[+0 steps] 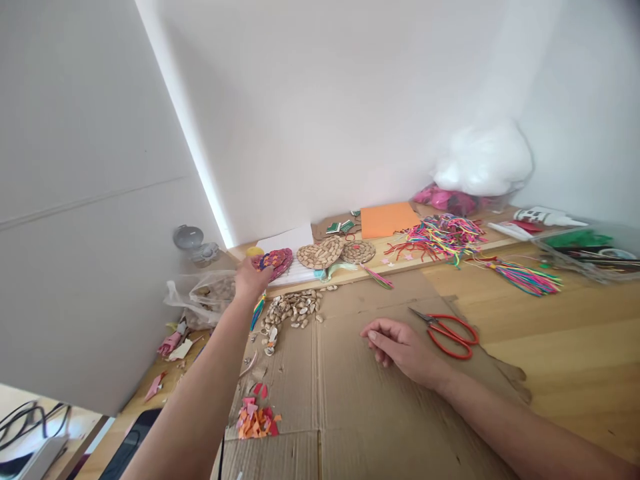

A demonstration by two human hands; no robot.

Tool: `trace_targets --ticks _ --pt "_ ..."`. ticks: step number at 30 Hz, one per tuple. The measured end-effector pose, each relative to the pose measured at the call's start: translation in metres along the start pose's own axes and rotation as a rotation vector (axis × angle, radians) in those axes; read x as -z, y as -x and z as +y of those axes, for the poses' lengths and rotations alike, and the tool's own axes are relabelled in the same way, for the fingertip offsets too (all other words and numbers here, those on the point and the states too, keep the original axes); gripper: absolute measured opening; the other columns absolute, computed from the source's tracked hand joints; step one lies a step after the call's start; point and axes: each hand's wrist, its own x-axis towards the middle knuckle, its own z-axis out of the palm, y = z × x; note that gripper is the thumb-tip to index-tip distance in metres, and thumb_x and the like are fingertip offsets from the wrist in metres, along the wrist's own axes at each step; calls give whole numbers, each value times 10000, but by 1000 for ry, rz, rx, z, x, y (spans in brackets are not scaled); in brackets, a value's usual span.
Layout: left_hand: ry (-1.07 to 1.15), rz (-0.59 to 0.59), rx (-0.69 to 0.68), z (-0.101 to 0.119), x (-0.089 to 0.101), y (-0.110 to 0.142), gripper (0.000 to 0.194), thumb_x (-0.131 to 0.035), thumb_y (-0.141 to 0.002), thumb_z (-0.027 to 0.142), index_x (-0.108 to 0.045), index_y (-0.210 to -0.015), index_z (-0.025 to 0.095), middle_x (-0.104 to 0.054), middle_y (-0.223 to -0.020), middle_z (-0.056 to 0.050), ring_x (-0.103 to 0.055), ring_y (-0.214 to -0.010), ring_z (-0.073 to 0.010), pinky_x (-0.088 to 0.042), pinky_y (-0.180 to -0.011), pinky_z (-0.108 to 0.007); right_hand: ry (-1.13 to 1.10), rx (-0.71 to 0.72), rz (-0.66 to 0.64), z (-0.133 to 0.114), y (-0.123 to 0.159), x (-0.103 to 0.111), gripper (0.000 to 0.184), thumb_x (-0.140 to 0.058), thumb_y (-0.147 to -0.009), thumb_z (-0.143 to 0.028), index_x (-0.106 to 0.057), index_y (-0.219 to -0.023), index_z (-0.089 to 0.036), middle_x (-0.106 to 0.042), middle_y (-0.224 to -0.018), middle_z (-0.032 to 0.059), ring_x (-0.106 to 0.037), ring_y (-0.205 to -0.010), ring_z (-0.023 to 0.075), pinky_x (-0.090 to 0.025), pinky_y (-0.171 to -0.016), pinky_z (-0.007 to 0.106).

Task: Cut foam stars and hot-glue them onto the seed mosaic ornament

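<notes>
My left hand (253,277) reaches to the back left, its fingers closed on the near edge of a pink-and-purple decorated piece (281,261). A blue-and-yellow tassel (259,311) hangs just below that hand. To the right stand a heart-shaped piece covered in peanut shells (321,253) and a round one (359,251). My right hand (395,347) rests over the cardboard sheet (350,400), fingers loosely curled in with nothing visible in them. Red-handled scissors (450,335) lie beside it. Loose peanut shells (295,308) are heaped below the left hand's piece.
Orange and pink paper scraps (257,420) lie at the front left. Along the back are an orange sheet (390,220), colourful cords (443,237), and a bag of white stuffing (485,160). Another tassel (527,277), a glue bottle (547,217) and a clear tray (593,253) are right. A phone (133,443) lies left.
</notes>
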Motion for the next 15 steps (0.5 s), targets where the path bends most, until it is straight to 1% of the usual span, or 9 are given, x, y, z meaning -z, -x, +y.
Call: trace_targets --ticks 2,5,6,8,9,10,12,13,15 --pt "-70 -36 -116 0 -1 22 400 -819 -684 165 -654 -1048 181 -688 -1086 -94 -594 -1134 -306 -469 -949 -399 24 -3 10 -3 1 0 427 -654 -803 -578 -641 -918 -166 -554 -718 -21 -529 -570 106 -400 -512 242" --pt "-117 -111 -247 -4 -15 67 325 -758 -744 187 -661 -1054 202 -710 -963 -45 -655 -935 -236 -492 -852 -351 51 5 13 -7 3 -1 408 -637 -818 -561 -643 -921 -166 -564 -735 -17 -542 -578 107 -408 -522 243" --pt "-120 -144 -283 -5 -22 85 292 -725 -779 207 -664 -1064 213 -713 -919 -30 -659 -833 -202 -497 -799 -329 56 13 12 -7 3 -1 396 -631 -826 -550 -644 -919 -165 -566 -734 -17 -542 -576 107 -405 -523 244" --pt "-119 -216 -326 -8 -36 125 166 -692 -811 262 -700 -973 224 -698 -752 -9 -621 -621 -165 -481 -646 -293 60 28 10 -8 5 -2 363 -623 -843 -523 -649 -910 -168 -564 -717 -18 -533 -565 110 -394 -522 248" --pt "-107 -262 -365 -9 -42 146 127 -646 -849 286 -710 -944 233 -679 -682 -3 -605 -582 -163 -463 -604 -287 57 39 11 -8 6 -3 341 -617 -854 -509 -654 -903 -173 -560 -704 -20 -525 -558 112 -390 -524 252" --pt "-83 -313 -466 -8 -48 167 153 -587 -887 297 -713 -944 230 -666 -648 -11 -593 -563 -169 -445 -573 -294 53 51 12 -9 6 -4 318 -607 -866 -495 -659 -893 -183 -557 -692 -22 -516 -556 114 -387 -530 257" --pt "-58 -348 -552 -6 -57 208 165 -568 -895 302 -721 -925 249 -686 -667 -10 -592 -558 -166 -435 -560 -303 40 80 4 -12 7 -4 269 -607 -875 -468 -667 -856 -206 -567 -695 -19 -521 -590 128 -403 -569 270" --pt "-45 -351 -695 -4 -60 227 166 -565 -892 287 -724 -875 240 -703 -703 -22 -605 -593 -168 -445 -586 -312 35 93 -3 -14 7 -3 246 -617 -871 -454 -668 -832 -217 -581 -711 -13 -534 -624 140 -420 -601 280" --pt "-41 -299 -1049 0 -67 257 183 -599 -871 309 -701 -753 215 -711 -711 -41 -616 -662 -183 -460 -670 -345 55 101 9 -18 8 -1 220 -642 -850 -441 -660 -778 -233 -606 -736 1 -558 -685 169 -449 -652 304"
